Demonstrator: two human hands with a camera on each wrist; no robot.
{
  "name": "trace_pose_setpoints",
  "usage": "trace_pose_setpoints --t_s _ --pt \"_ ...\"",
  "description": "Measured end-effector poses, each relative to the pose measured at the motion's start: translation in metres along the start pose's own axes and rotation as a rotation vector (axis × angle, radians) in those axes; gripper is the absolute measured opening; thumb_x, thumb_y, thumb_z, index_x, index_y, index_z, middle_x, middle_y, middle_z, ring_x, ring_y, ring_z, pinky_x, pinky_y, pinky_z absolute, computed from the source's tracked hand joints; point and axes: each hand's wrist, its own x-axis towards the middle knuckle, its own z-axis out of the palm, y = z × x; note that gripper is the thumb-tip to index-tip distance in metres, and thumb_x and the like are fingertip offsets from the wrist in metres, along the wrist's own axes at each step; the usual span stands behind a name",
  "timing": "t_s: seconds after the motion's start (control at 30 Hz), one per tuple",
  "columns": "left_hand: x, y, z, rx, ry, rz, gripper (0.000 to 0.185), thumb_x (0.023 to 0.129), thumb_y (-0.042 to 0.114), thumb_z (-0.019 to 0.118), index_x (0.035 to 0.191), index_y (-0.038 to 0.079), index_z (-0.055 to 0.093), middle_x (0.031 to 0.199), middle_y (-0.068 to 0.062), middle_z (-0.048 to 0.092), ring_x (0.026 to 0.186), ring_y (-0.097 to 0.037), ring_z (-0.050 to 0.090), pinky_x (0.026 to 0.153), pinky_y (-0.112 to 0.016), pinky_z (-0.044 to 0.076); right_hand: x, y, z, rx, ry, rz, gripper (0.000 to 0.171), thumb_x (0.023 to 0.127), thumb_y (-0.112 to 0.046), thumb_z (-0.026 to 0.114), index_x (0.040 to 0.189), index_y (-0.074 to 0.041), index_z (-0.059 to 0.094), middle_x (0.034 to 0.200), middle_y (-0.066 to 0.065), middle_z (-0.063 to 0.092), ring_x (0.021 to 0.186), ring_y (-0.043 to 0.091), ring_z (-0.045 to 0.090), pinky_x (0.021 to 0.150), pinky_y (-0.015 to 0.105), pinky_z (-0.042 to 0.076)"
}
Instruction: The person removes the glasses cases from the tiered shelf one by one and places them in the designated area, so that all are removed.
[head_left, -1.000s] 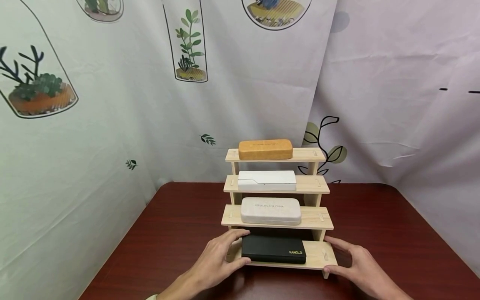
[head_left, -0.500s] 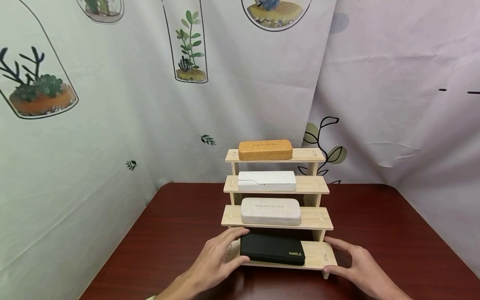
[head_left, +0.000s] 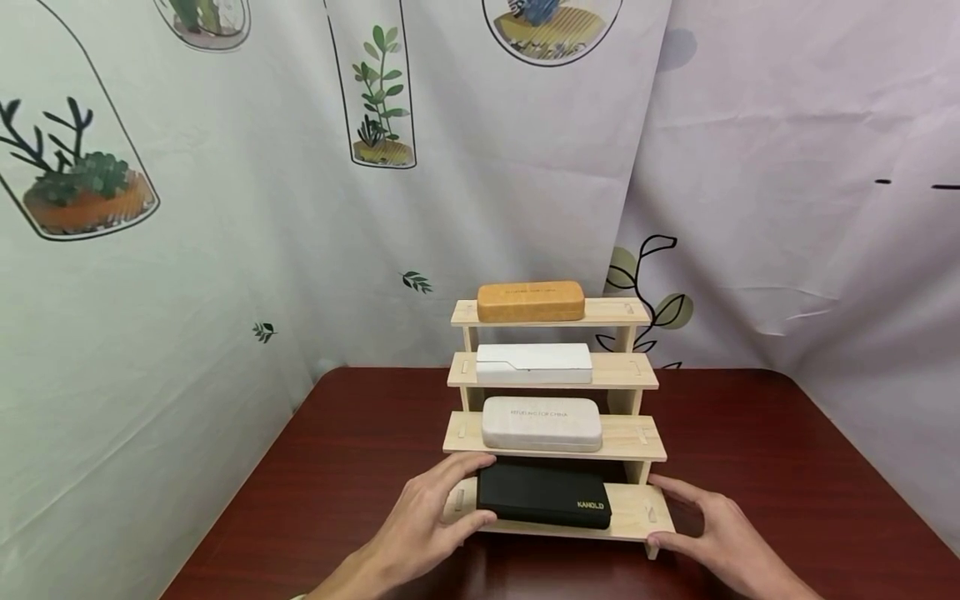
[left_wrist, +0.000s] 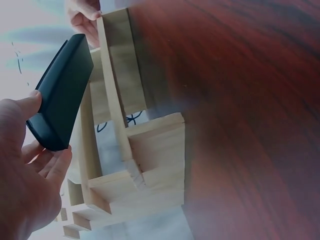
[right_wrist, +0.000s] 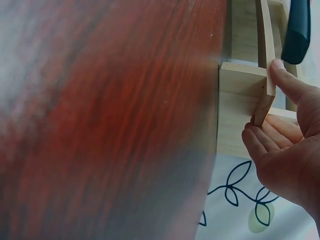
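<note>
Left hand [head_left: 423,525] grips the black case [head_left: 543,497] on the lowest step by its left end; right hand [head_left: 712,529] pinches the stand [head_left: 633,510] there. Best lift level, stand braced, clearing the beige case [head_left: 542,423] above.

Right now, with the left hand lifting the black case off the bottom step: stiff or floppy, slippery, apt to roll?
The black case probably handles as stiff: it keeps its flat slab shape while the left hand grips only one end. Its matte surface suggests little slip. Flat faces mean it should not roll. The right hand holds the wooden stand, which may be light enough to shift.
</note>
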Motion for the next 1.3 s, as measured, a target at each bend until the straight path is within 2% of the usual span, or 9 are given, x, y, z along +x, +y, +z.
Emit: trace_pose_setpoints --t_s 0.27,0.5,0.57,0.87,1.03,1.3 --pt "0.005 0.007 -0.010 -0.031 0.055 0.054 0.060 0.093 0.021 0.086 0.146 0.009 0.060 0.140 -0.002 0.066 0.118 -0.015 0.069 0.097 -0.035 0.058 0.000 0.000 0.000 0.028 -0.009 0.006 0.079 0.079 -0.045 0.094 0.141 -0.004 0.067 0.136 0.013 0.069 0.122 0.032 0.066 0.090 0.030 0.057" --pt "0.009 0.008 -0.021 -0.088 0.086 0.080 0.060 0.093 0.015 0.086 0.146 0.005 0.059 0.137 -0.007 0.067 0.114 -0.017 0.070 0.098 -0.026 0.056 0.000 0.000 0.000 0.000 -0.001 -0.004 0.079 0.078 -0.047 0.094 0.140 -0.005 0.068 0.135 0.011 0.070 0.122 0.028 0.065 0.091 0.031 0.057" --pt "0.010 0.008 -0.024 -0.105 0.090 0.074 0.061 0.092 0.013 0.086 0.146 0.005 0.059 0.137 -0.009 0.067 0.112 -0.017 0.071 0.097 -0.024 0.056 0.001 0.001 0.000 -0.003 0.003 -0.010 0.079 0.077 -0.047 0.094 0.139 -0.005 0.068 0.135 0.011 0.070 0.122 0.027 0.065 0.091 0.031 0.057" --pt "0.014 0.007 -0.045 -0.108 0.126 0.033 0.064 0.089 0.006 0.087 0.147 0.006 0.060 0.140 -0.009 0.066 0.124 -0.022 0.067 0.104 -0.028 0.053 0.001 0.001 0.001 -0.002 0.019 -0.036 0.078 0.076 -0.046 0.095 0.138 -0.005 0.069 0.133 0.012 0.071 0.121 0.022 0.066 0.091 0.030 0.057" --pt "0.014 0.004 -0.054 -0.067 0.138 -0.008 0.062 0.090 0.010 0.087 0.146 0.009 0.061 0.140 -0.004 0.066 0.127 -0.021 0.065 0.108 -0.021 0.047 -0.001 0.002 0.002 -0.005 0.028 -0.048 0.077 0.076 -0.046 0.094 0.137 -0.008 0.070 0.133 0.010 0.071 0.120 0.018 0.065 0.089 0.030 0.057" --pt "0.018 -0.006 -0.071 -0.095 0.161 -0.033 0.062 0.089 0.004 0.087 0.146 0.009 0.061 0.139 -0.006 0.066 0.122 -0.019 0.067 0.104 -0.021 0.050 -0.004 0.004 0.001 -0.017 0.042 -0.063 0.072 0.078 -0.044 0.094 0.138 -0.012 0.070 0.132 0.008 0.072 0.119 0.018 0.065 0.089 0.031 0.057"
